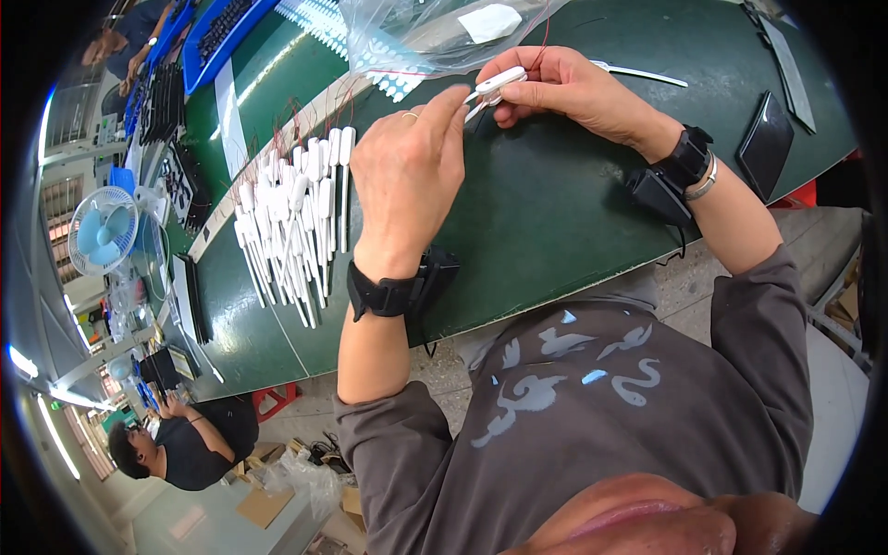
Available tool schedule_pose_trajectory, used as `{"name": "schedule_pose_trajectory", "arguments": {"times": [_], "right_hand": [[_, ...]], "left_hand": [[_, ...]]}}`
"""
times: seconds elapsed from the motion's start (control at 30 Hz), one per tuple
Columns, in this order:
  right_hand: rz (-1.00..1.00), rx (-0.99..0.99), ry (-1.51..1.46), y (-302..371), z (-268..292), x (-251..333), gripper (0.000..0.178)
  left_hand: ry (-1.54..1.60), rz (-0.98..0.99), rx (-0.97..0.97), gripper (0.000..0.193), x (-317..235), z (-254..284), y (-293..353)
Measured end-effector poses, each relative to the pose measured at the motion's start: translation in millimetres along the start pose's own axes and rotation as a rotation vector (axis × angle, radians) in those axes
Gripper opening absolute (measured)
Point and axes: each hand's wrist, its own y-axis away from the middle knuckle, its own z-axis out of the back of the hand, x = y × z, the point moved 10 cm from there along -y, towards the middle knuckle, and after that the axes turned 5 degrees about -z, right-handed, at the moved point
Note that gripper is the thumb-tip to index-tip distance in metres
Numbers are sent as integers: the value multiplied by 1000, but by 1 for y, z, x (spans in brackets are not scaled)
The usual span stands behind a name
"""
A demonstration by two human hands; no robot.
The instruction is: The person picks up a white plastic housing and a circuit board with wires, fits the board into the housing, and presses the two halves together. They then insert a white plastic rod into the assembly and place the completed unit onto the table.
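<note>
A white plastic piece with a rounded head and a thin stem (502, 81) is held up over the green table. My right hand (573, 91) grips its head between thumb and fingers, with a thin red wire rising above it. At the stem end, my left hand (412, 171) pinches with thumb and forefinger; its fingertips partly hide that end. To the left of my left hand lies a pile of similar white stemmed pieces (298, 194), heads away from me, with thin red wires trailing off. One more white stemmed piece (647, 74) lies beyond my right hand.
A clear plastic bag (407, 37) and a sheet of pale round stickers (398, 85) lie at the far side. A black phone-like slab (766, 143) rests at the right. Blue bins (217, 42) and a fan (102, 231) are left. A co-worker (190, 444) is at lower left.
</note>
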Motion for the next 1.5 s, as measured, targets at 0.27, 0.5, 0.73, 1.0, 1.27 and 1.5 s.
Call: {"name": "schedule_pose_trajectory", "arguments": {"times": [0.27, 0.5, 0.73, 1.0, 1.27, 1.5], "right_hand": [[-79, -70, -63, -1, 4, -10, 28], [-69, -81, -85, 0, 2, -8, 29], [-69, -90, -46, 0, 0, -9, 30], [-76, -70, -38, 0, -2, -10, 32], [-72, -63, -45, 0, -1, -10, 32], [-72, -83, -33, -3, 4, -12, 31]], "left_hand": [[-170, -249, -183, 9, -26, 14, 1], [-171, -199, -219, 12, -29, 14, 1], [-137, -251, -273, 16, -26, 2, 8], [-131, -205, -315, 12, -22, 4, 7], [-4, -135, -292, 12, -14, 1, 7], [-144, -215, -329, 10, -23, 7, 7]]}}
